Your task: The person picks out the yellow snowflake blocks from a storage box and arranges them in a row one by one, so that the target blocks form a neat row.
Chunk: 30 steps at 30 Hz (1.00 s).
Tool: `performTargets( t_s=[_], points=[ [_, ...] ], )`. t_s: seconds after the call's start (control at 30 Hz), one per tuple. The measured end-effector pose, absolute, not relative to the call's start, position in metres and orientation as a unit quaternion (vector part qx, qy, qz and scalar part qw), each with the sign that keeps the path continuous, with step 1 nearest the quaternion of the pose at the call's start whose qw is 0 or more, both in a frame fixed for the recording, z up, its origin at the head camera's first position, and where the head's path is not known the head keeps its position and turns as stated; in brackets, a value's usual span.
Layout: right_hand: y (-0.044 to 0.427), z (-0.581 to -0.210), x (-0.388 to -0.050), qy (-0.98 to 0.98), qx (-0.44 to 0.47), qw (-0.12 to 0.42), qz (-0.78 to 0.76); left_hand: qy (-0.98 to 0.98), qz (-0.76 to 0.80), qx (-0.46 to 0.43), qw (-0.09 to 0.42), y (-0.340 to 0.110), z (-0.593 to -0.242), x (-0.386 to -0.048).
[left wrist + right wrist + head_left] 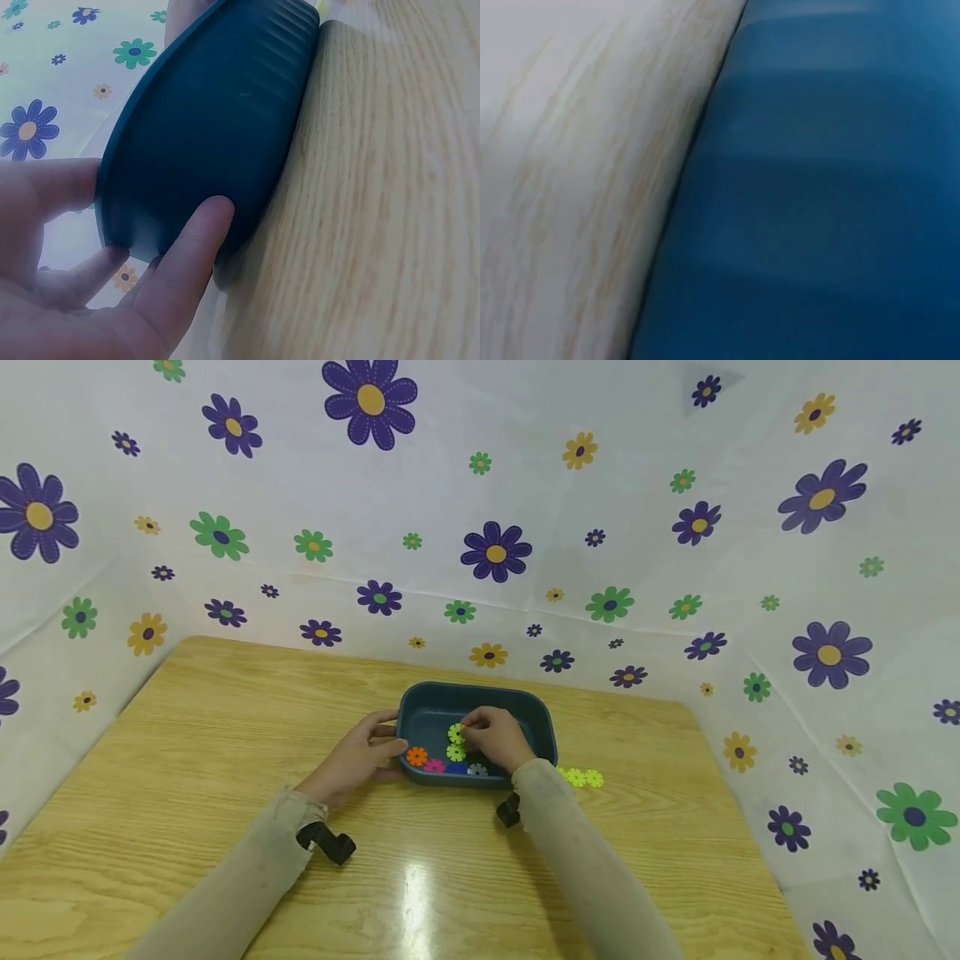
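Observation:
A dark blue plastic bin [480,690] stands on the table. My left hand [365,756] holds its left end, fingers against the outer wall [187,142] and one digit at the rim. Inside the bin, my right hand [498,737] pinches a yellow-green notched plastic disc [455,734]. Right below it is a second yellow-green disc [455,752]; I cannot tell if the two are joined. Along the near inner side lie an orange disc [417,756], a pink disc [434,766], a blue disc [456,768] and a grey disc [477,770]. The right wrist view shows only the bin's outer wall [817,187] and tabletop.
Outside the bin at its right, a row of yellow-green discs [585,777] lies on the wooden table [247,727], partly hidden by the right sleeve. A white flower-print cloth [435,468] hangs behind and along the sides.

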State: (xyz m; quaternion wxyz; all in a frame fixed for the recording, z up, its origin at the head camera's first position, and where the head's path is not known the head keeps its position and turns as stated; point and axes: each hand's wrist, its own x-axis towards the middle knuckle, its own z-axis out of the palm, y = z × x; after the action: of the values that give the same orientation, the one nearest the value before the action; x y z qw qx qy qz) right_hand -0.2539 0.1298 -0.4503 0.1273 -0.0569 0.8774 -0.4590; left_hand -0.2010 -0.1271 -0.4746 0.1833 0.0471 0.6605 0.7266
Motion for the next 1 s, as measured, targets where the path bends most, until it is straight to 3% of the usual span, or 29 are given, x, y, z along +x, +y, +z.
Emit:
performTargets(
  t_s=[0.63, 1.0],
  points=[
    [0.139, -0.434, -0.25, 0.874, -0.073, 0.092, -0.471, 0.667, 0.722, 0.045, 0.18, -0.128, -0.477, -0.203],
    [0.211, -0.404, -0.246, 0.862, -0.048, 0.089, -0.496, 0.663, 0.725, 0.049, 0.18, -0.127, -0.475, -0.202]
  ],
)
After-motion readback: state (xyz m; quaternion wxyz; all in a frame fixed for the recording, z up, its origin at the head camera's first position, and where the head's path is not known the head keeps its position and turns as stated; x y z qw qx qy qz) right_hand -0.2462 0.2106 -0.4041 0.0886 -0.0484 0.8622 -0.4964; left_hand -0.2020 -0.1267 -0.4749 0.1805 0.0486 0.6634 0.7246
